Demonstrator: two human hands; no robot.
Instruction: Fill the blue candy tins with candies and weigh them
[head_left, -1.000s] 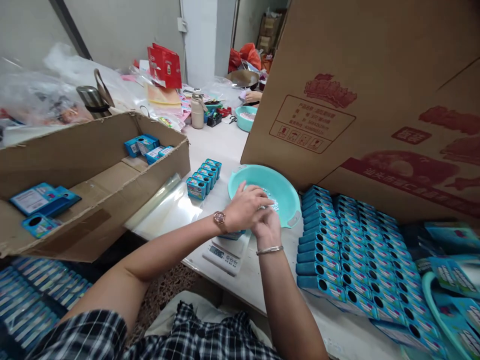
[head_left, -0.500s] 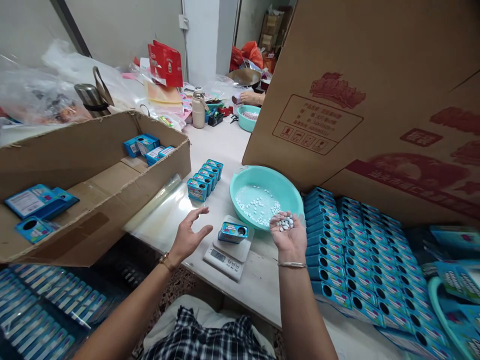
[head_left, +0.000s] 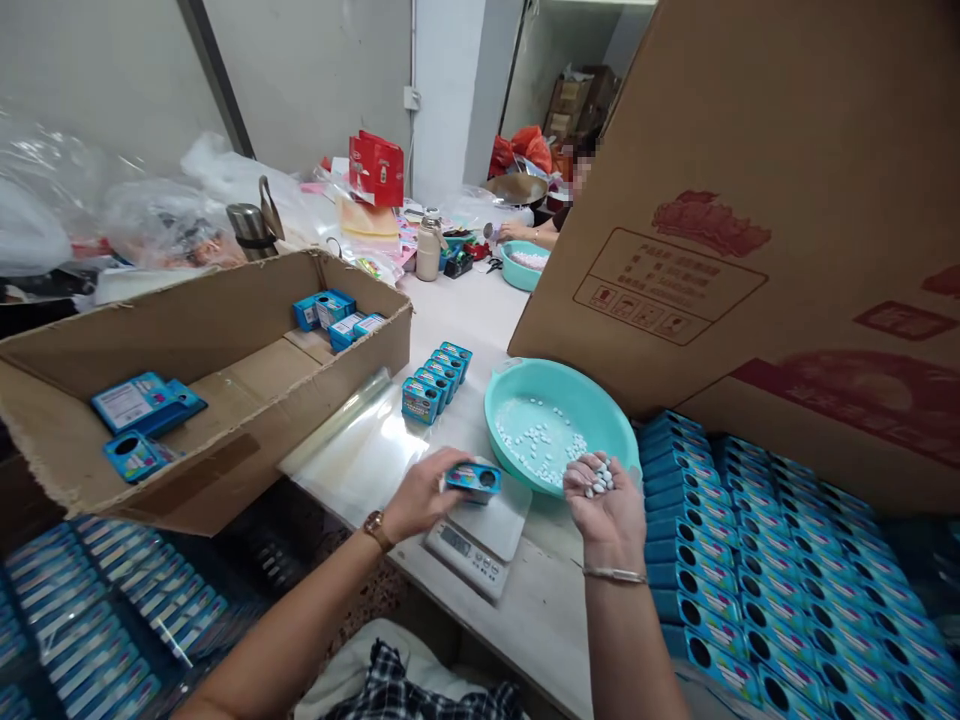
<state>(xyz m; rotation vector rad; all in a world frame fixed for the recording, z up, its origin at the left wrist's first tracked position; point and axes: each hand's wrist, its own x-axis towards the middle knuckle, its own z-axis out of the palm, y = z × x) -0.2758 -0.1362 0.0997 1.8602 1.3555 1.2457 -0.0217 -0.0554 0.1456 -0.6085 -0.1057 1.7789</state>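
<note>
My left hand (head_left: 421,497) grips a small blue tin (head_left: 472,481) that rests on the white scale (head_left: 480,534). Palm up, my right hand (head_left: 606,503) cups a small pile of white pellets (head_left: 599,476) beside the teal basin (head_left: 600,415), which has more white pellets scattered on its bottom. A short row of blue tins (head_left: 436,375) stands on the table left of the basin.
An open cardboard box (head_left: 247,380) with a few blue tins and cards lies at left. A big tilted carton (head_left: 742,220) rises at right over many stacked blue tins (head_left: 750,570). Another person works at a second teal basin (head_left: 525,265) at the far end.
My left hand moved from open in the air to gripping the tin on the scale. My right hand stays cupped with the pellets. The view shifted slightly.
</note>
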